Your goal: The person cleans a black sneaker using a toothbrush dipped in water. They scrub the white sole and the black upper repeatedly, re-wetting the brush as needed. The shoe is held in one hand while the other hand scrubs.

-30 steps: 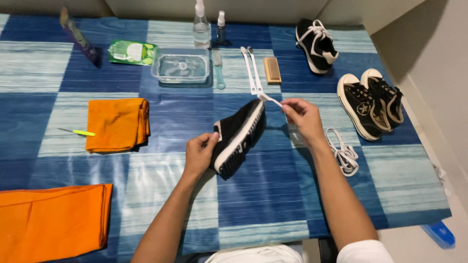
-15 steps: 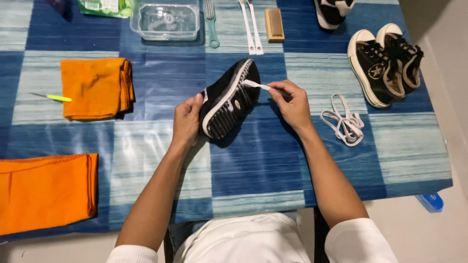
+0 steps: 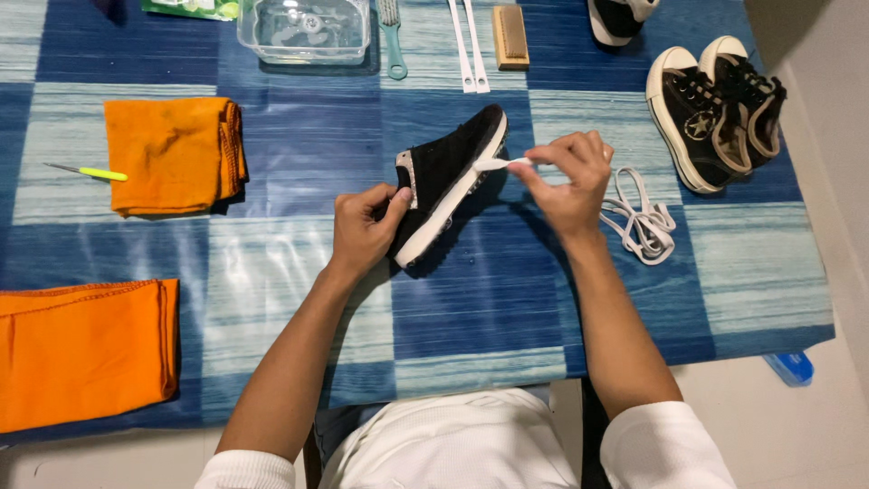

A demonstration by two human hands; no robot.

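While the left hand grips the heel end of a black sneaker, fingers wrapped round the back and thumb pressed on the collar, the right hand pinches a flat white lace end just at the shoe's upper edge, fingertips drawn tight together. That sneaker is tilted on its side above the middle of the table, matte dark upper facing left, smooth white sole rim running diagonally down towards the person. Underneath lies a glossy checked tablecloth in deep and pale blue squares, catching a soft sheen.

Just right of the pinching hand, a loose white lace sits in soft loops on the cloth. Further right, a pair of black low-top sneakers with cream rubber toecaps stands side by side close to the table's right edge. Along the far edge: a clear plastic tub, a teal-handled brush, two flat white strips and a small wooden-backed brush. To the left, a folded orange cloth, slightly rumpled, with a thin yellow-handled tool beside it; a second orange cloth hangs at the near-left corner. Open cloth stretches between the shoe and the near edge.
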